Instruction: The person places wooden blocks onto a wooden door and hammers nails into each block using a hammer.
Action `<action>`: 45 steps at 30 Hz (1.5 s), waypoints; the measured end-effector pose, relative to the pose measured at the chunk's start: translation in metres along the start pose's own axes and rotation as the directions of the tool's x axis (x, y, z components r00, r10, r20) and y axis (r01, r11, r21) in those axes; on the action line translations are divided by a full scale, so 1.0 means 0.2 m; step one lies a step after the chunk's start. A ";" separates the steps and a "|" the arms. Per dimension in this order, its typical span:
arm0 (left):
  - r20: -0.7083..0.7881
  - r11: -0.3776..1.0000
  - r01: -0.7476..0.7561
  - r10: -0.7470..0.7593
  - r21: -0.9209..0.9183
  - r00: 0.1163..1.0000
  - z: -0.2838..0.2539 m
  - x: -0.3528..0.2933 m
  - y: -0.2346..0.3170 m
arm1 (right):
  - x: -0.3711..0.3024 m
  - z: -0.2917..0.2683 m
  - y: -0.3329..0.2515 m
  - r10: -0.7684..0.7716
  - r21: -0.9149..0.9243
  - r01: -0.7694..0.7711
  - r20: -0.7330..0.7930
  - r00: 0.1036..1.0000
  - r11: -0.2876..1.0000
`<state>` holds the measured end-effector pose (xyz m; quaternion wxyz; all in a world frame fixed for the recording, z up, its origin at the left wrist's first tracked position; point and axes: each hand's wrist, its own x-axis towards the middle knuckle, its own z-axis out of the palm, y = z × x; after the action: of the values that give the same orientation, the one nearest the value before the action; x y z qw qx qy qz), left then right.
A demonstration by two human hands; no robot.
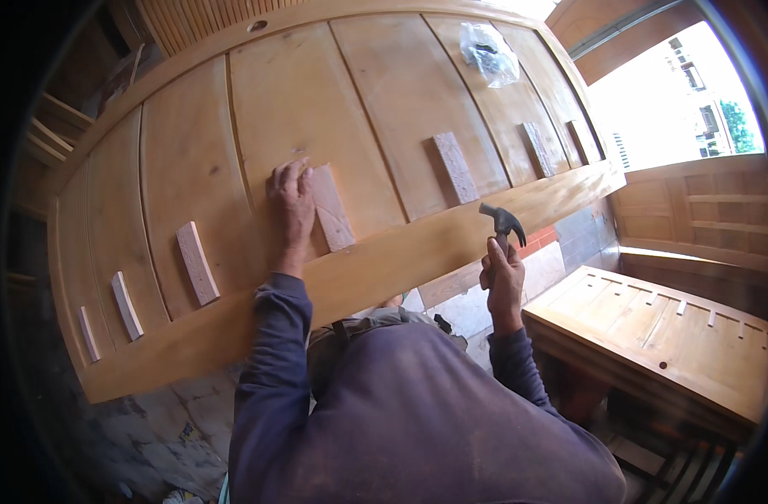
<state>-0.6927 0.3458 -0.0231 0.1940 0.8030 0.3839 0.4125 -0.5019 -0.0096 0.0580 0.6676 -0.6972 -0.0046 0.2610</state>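
My right hand (503, 281) is wrapped round the handle of a claw hammer (505, 221), its dark head raised just off the near edge of the door. Curled fingers of my left hand (291, 200) rest against the upper left side of a pale wooden block (332, 208), which lies on the panelled wooden door (291, 101). Whether those fingers also pinch something small is hidden. More rough wooden blocks stand in a row along the near rail, among them one (455, 168) to the right and one (198, 263) to the left.
A clear plastic bag (489, 55) with something dark inside lies on the door's far right. At the lower right a second panelled door (652, 315) lies flat with small blocks on it. Wooden panels (694, 202) lean at the right, near a bright opening. Tiles (463, 298) cover the floor.
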 end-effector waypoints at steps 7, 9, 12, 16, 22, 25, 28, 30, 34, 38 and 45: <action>0.056 0.994 -0.061 0.056 0.094 0.997 -0.02 0.02 0.01 | 0.45 -0.36 -0.21 0.030 -0.317 0.055 0.257 0.966 0.947; 0.086 0.995 -0.054 0.047 0.079 0.995 -0.01 0.03 0.03 | 0.54 -0.38 -0.25 -0.033 -0.420 0.143 0.260 0.965 0.896; 0.071 0.999 0.039 -0.038 -0.013 0.997 -0.06 0.04 -0.03 | 0.67 -0.39 -0.27 -0.256 -0.659 0.415 0.328 0.909 0.627; 0.241 0.981 0.162 -0.184 0.108 0.953 -0.09 0.14 0.09 | 0.83 -0.40 -0.24 -0.441 -0.721 0.582 0.413 0.797 0.376; 0.167 0.991 -0.126 0.118 0.038 0.979 0.44 0.38 0.80 | 1.05 -0.41 -0.11 -0.457 -0.124 0.474 0.147 0.877 0.871; 0.329 0.988 -0.083 0.123 -0.131 0.936 0.80 0.60 1.05 | 1.05 -0.33 -0.10 -0.336 -0.005 0.340 0.143 0.931 0.940; 0.335 0.953 -0.181 0.258 -0.244 0.906 1.33 0.92 1.30 | 1.05 -0.42 -0.24 -0.267 0.151 0.249 0.113 0.957 0.957; 0.334 0.949 -0.284 0.314 -0.136 0.889 1.72 1.06 1.36 | 1.10 -0.46 -0.18 -0.252 0.149 0.238 0.082 0.964 0.960; 0.328 0.921 -0.389 0.359 0.031 0.874 2.10 1.35 1.25 | 1.07 -0.39 -0.13 -0.247 0.098 0.241 0.057 0.967 0.966; 0.451 0.979 -0.169 0.101 0.112 0.887 2.21 1.59 1.04 | 1.00 -0.30 -0.17 -0.305 0.003 0.306 0.072 0.950 0.952; 0.754 0.991 0.125 -0.054 -0.038 0.654 2.31 1.39 1.25 | 1.05 -0.49 -0.14 -0.312 -0.137 0.307 -0.014 0.950 0.942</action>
<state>-0.1033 0.4066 0.0065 0.3900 0.8724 0.2903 0.0504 -0.2749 -0.0241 0.0062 0.6524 -0.7352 -0.1196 0.1394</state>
